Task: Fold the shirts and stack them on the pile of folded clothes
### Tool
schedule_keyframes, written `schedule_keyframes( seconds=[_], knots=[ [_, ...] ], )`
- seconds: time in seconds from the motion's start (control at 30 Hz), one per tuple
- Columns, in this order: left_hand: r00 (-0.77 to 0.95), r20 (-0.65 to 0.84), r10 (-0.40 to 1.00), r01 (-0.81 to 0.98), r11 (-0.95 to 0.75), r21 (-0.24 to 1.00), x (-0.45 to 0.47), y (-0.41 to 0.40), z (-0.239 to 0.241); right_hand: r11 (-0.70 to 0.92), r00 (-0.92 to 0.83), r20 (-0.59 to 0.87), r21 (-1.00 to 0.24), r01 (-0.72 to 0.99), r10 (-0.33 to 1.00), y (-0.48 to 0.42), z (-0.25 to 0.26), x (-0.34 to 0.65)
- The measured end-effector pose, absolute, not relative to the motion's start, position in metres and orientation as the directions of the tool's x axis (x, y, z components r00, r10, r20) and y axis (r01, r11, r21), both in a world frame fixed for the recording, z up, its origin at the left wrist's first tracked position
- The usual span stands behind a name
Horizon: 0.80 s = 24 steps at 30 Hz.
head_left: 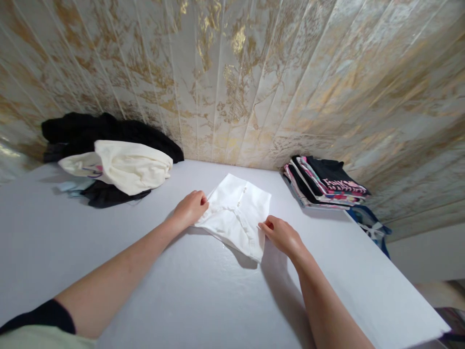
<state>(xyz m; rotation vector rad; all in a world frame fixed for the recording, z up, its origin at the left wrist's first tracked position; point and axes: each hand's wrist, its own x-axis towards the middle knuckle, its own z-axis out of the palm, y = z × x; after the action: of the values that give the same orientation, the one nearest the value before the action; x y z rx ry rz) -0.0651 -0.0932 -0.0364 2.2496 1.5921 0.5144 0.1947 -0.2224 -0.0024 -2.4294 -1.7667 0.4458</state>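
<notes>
A white garment (238, 211), folded into a small bundle with a row of small fastenings or trim down its middle, lies at the centre of the table. My left hand (191, 208) is closed on its left edge, fingers curled in. On the opposite side my right hand (281, 233) pinches the right edge between thumb and fingers. The near edge of the cloth looks slightly raised, with a shadow under it. Which garment it is I cannot make out.
At the back left lies a loose heap with a cream cloth (134, 165) and black clothes (109, 128). A stack of folded clothes (323, 182) stands at the back right of the white table (203, 300). Beyond the right edge hangs a blue item (370, 225). A patterned curtain (232, 82) closes the back.
</notes>
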Motion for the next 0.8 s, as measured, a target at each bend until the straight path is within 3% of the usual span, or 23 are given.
schedule_keyframes(
  seconds=[0.13, 0.23, 0.4, 0.6, 0.7, 0.8],
  knots=[
    [0.232, 0.162, 0.959, 0.809, -0.283, 0.516, -0.067, -0.094, -0.032, -0.345, 0.301, -0.216, -0.21, 0.915, 0.929, -0.222, 0.0, 0.192],
    [0.259, 0.087, 0.962, 0.835, -0.268, 0.481, -0.068, -0.097, -0.03, -0.345, 0.297, -0.233, -0.2, 0.917, 0.926, -0.222, 0.0, 0.192],
    [0.28, 0.145, 0.949, 0.856, -0.315, 0.409, -0.065, -0.1, -0.027, -0.389, 0.353, -0.18, -0.233, 0.891, 0.918, -0.221, -0.002, 0.192],
    [0.416, -0.121, 0.901, 0.874, -0.36, 0.326, -0.063, -0.115, -0.01, -0.241, 0.232, -0.072, -0.392, 0.888, 0.97, -0.219, -0.016, 0.194],
    [0.454, -0.256, 0.853, 0.87, -0.363, 0.334, -0.065, -0.121, 0.0, -0.264, 0.266, -0.055, -0.419, 0.869, 0.962, -0.217, -0.02, 0.2],
    [0.33, -0.215, 0.919, 0.906, -0.245, 0.344, -0.067, -0.118, 0.003, -0.312, 0.344, -0.003, -0.429, 0.848, 0.939, -0.215, -0.02, 0.205]
  ],
)
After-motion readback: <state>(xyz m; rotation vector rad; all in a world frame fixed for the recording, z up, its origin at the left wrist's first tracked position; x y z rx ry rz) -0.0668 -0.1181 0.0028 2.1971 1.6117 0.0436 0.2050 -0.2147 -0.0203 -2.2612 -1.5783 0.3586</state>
